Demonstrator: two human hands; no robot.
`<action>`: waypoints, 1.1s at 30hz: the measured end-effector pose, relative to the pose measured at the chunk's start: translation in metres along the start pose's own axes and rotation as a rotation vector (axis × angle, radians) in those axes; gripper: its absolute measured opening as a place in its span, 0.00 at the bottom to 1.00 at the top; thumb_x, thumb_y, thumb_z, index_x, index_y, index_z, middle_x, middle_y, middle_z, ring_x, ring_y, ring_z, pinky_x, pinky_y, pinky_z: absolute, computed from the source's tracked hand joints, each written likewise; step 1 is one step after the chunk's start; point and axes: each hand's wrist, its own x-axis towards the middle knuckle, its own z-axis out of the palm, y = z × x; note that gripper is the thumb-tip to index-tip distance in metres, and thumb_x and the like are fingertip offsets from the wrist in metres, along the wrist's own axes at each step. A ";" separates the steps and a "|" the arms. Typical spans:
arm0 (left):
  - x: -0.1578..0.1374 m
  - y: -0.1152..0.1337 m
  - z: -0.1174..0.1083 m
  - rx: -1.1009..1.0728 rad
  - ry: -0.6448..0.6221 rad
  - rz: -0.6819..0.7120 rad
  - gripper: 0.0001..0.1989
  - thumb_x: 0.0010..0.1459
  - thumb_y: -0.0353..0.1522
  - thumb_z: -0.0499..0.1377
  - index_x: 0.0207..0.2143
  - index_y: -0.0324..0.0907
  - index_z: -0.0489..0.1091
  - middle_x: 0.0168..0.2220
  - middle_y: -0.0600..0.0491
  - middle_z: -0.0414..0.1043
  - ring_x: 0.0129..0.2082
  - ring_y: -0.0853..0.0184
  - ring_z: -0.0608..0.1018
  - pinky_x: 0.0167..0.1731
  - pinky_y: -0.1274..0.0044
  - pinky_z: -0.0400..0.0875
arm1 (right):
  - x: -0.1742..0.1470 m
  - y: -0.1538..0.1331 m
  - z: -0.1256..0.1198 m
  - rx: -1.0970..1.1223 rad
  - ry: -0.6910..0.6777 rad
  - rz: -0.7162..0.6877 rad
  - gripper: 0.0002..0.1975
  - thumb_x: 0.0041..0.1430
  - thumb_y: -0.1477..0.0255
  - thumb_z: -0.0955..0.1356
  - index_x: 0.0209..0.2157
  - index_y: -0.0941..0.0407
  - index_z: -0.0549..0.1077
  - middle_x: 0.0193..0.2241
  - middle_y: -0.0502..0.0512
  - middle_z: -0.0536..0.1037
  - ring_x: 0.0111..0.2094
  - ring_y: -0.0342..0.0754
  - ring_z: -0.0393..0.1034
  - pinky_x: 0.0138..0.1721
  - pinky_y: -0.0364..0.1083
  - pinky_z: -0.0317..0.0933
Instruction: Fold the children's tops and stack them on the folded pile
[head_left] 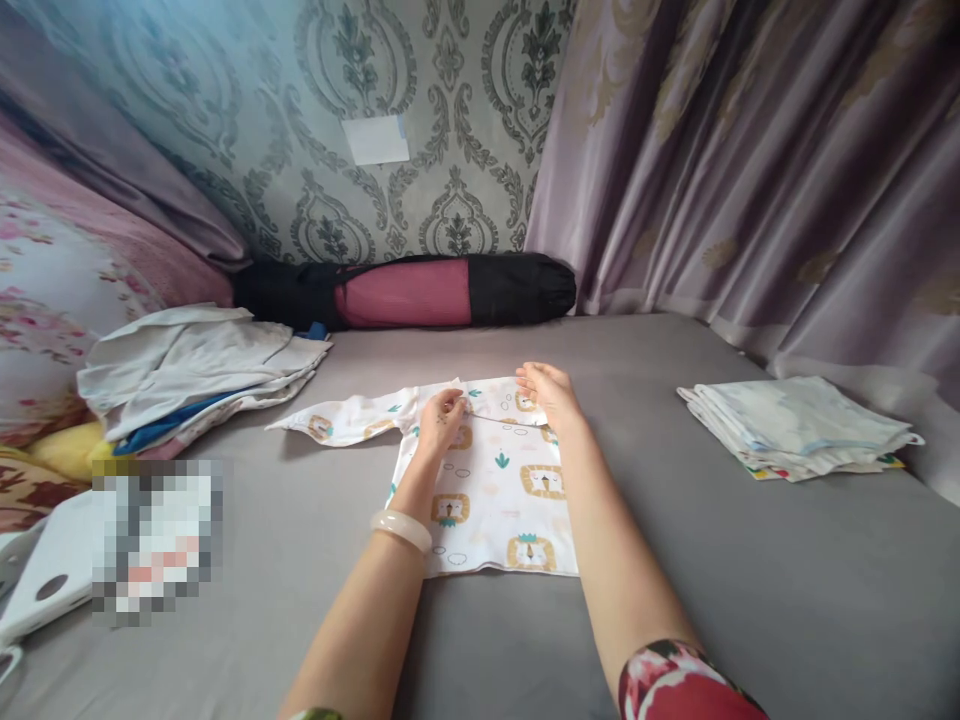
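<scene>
A small white long-sleeved baby shirt (pixel 487 520) with lion faces and green leaves lies spread on the grey sheet. One sleeve (pixel 352 418) stretches out to the left; the other is folded inward across the upper chest. My left hand (pixel 444 418), a pale bangle on its wrist, is closed with curled fingers on the folded sleeve near its end. At the upper right corner of the shirt, my right hand (pixel 553 393) has its fingers around the fold at the shoulder. Parts of the cloth beneath both hands are hidden.
Folded clothes (pixel 802 425) form a stack on the right. A looser clothes pile (pixel 195 365) is at the left, above a white object with a hole (pixel 64 560) and a pixelated patch. A black and maroon rolled bag (pixel 405 290) lies along the wall, beside purple curtains (pixel 712 170).
</scene>
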 end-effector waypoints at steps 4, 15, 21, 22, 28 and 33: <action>0.002 -0.001 0.002 0.032 -0.006 0.047 0.12 0.52 0.32 0.56 0.37 0.40 0.77 0.29 0.53 0.74 0.31 0.67 0.75 0.36 0.76 0.71 | -0.002 0.016 0.015 -0.391 -0.045 -0.163 0.04 0.59 0.75 0.67 0.34 0.57 0.75 0.31 0.51 0.80 0.36 0.42 0.76 0.39 0.42 0.68; -0.007 0.003 -0.015 0.098 0.124 0.030 0.16 0.50 0.33 0.53 0.38 0.41 0.77 0.29 0.54 0.71 0.29 0.67 0.73 0.34 0.76 0.69 | -0.030 0.033 0.037 -1.203 -0.270 -0.459 0.19 0.65 0.73 0.60 0.56 0.59 0.69 0.57 0.61 0.70 0.59 0.49 0.61 0.60 0.44 0.52; -0.006 -0.005 -0.017 0.304 0.149 0.066 0.16 0.53 0.30 0.52 0.39 0.41 0.77 0.37 0.49 0.72 0.35 0.64 0.75 0.43 0.73 0.69 | -0.043 0.045 0.043 -1.374 -0.287 -0.355 0.29 0.68 0.64 0.56 0.66 0.62 0.53 0.69 0.66 0.44 0.69 0.57 0.34 0.65 0.61 0.34; -0.006 -0.006 -0.016 0.347 0.147 0.077 0.16 0.54 0.29 0.51 0.40 0.41 0.77 0.37 0.49 0.72 0.37 0.63 0.75 0.44 0.73 0.68 | -0.044 0.048 0.044 -1.385 -0.288 -0.339 0.31 0.68 0.63 0.55 0.67 0.62 0.51 0.70 0.65 0.42 0.70 0.57 0.32 0.65 0.61 0.32; -0.007 -0.011 -0.013 0.474 0.099 0.083 0.15 0.59 0.33 0.52 0.43 0.40 0.76 0.39 0.45 0.70 0.40 0.60 0.75 0.46 0.72 0.67 | -0.042 0.062 0.040 -1.473 -0.203 -0.313 0.35 0.69 0.58 0.50 0.68 0.68 0.46 0.70 0.67 0.40 0.70 0.57 0.31 0.66 0.59 0.27; -0.007 -0.012 -0.014 0.521 0.097 0.093 0.15 0.59 0.29 0.51 0.43 0.41 0.76 0.39 0.45 0.70 0.42 0.59 0.74 0.46 0.72 0.66 | -0.030 0.061 0.024 -1.516 0.004 -0.253 0.37 0.68 0.58 0.51 0.67 0.72 0.46 0.69 0.70 0.42 0.69 0.60 0.33 0.66 0.59 0.28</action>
